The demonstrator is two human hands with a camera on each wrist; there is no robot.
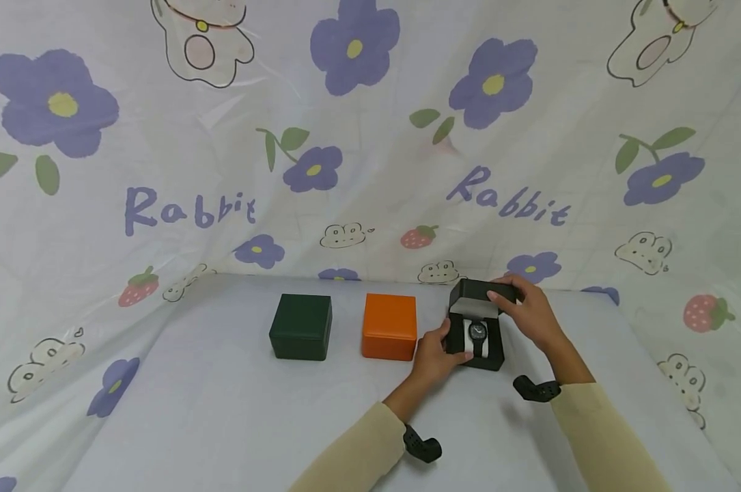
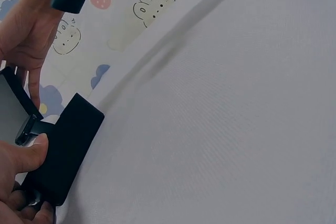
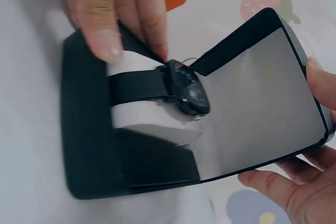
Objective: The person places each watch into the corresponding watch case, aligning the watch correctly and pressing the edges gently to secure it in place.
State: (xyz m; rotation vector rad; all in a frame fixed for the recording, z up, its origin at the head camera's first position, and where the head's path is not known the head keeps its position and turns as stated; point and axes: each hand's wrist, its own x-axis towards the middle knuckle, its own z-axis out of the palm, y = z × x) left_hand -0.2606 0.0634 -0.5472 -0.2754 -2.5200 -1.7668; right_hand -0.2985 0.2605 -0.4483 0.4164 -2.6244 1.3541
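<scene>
A black watch box [image 1: 496,354] stands open on the right of the table, its hinged lid [image 3: 257,103] raised and pale grey inside. Within it, a black wristwatch [image 1: 477,333] is wrapped round a white cushion [image 3: 139,60], dial facing up. My left hand [image 1: 433,357] grips the base from the left, thumb over the front rim beside the cushion and fingers along the side. At the upper right, my right hand [image 1: 530,311] holds the lid between thumb and fingers; in the right wrist view those fingers reach behind its edge.
An orange box [image 1: 389,328] stands closed just left of the black one, close to my left forearm. Further left is a closed dark green box [image 1: 300,328]. Behind the white table [image 1: 222,410] hangs a curtain [image 1: 382,137] printed with flowers and rabbits.
</scene>
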